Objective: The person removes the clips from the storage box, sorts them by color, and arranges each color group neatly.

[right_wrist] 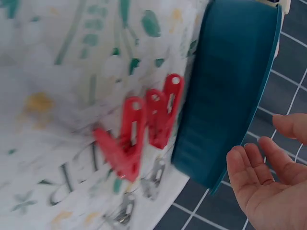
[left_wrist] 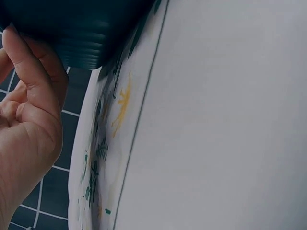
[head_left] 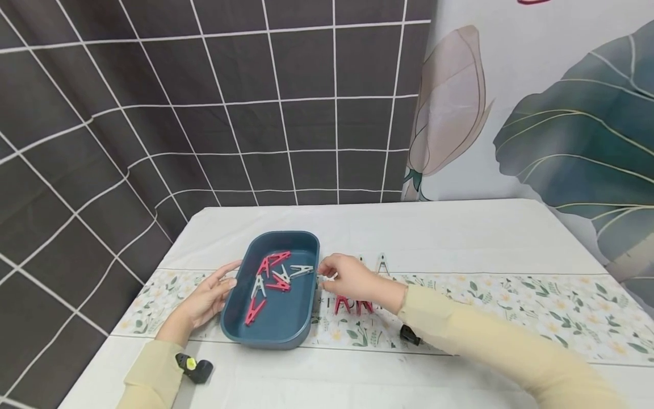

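A dark blue-green plastic bin [head_left: 286,318] holds several red clothespins [head_left: 254,312] and whitish clothespins [head_left: 302,269]. My left hand [head_left: 206,298] rests against the bin's left side, fingers extended along its outer wall [left_wrist: 72,43]. At the right rim is my right hand [head_left: 352,278]. Its fingers are loosely bent with nothing between them, as the right wrist view shows beside the bin wall [right_wrist: 225,91]. Under the right forearm, two red clothespins [right_wrist: 127,143] lie on the table. Two pale clothespins [right_wrist: 153,178] lie farther back, partly hidden by the hand in the head view.
A white cloth with a floral band [head_left: 511,301] covers the table [head_left: 460,233]. Behind it hang a dark gridded curtain [head_left: 306,125] and a leaf-patterned one [head_left: 460,102]. Black wrist devices [head_left: 196,369] are strapped at both sleeves.
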Tool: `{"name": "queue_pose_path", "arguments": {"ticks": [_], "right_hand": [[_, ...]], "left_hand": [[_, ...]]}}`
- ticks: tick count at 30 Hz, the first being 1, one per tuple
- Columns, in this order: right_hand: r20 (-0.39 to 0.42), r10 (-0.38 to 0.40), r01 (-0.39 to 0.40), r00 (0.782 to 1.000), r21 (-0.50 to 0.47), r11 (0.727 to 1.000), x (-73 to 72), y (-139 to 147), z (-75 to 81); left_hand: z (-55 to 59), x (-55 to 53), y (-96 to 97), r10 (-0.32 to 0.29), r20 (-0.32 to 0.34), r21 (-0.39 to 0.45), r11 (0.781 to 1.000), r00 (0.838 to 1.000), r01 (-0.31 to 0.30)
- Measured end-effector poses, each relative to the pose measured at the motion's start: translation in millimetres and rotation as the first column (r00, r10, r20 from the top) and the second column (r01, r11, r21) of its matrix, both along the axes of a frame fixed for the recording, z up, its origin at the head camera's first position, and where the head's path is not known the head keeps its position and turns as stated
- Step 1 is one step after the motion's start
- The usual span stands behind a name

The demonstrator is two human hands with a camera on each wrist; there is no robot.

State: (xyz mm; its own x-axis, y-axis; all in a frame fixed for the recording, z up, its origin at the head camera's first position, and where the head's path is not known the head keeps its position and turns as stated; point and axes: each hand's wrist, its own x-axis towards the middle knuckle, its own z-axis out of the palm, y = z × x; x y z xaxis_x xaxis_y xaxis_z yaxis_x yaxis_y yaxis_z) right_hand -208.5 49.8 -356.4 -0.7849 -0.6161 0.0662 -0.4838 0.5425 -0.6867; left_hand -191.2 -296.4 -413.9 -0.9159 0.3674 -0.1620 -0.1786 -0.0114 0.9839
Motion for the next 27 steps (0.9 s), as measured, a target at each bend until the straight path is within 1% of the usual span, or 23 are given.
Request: {"name": "queue_pose_path", "arguments": {"ticks": [3,9,12,15,18,23,27], "right_hand": [[-0.028,0.025,-0.025,0.999,0.001,1.000,1.5,-9,2.4],[-0.112,0.070,-0.063,0.991,0.067,0.996,7.3,-26,12.4],[-0.143,0.081,-0.070,0.986,0.080,0.994,8.7,-35,17.5],[-0.181,0.103,-0.089,0.978,0.084,0.992,9.2,-45,19.4],[-0.214,0.137,-0.117,0.967,0.105,0.988,10.7,-55,17.9],[-0.218,0.209,-0.177,0.953,0.161,0.971,14.8,-74,11.3],[-0.238,0.247,-0.193,0.939,0.229,0.954,17.0,-88,6.4]], "left_hand": [[-0.3,0.3,0.4,0.001,-0.001,-0.002,1.000,1.000,-0.001],[-1.1,2.6,-1.5,-0.020,-0.019,0.014,1.000,1.000,0.021],[-0.8,1.3,-3.5,-0.027,-0.032,0.028,0.999,0.999,0.028],[0.0,-0.8,-4.8,-0.039,-0.037,0.045,0.998,0.999,0.040],[0.7,-1.4,-4.7,-0.041,-0.032,0.052,0.998,0.999,0.043],[-0.1,-0.9,-3.1,-0.047,-0.017,0.053,0.997,0.999,0.048],[-0.7,-0.8,-3.0,-0.046,-0.016,0.045,0.998,0.999,0.047]]}}
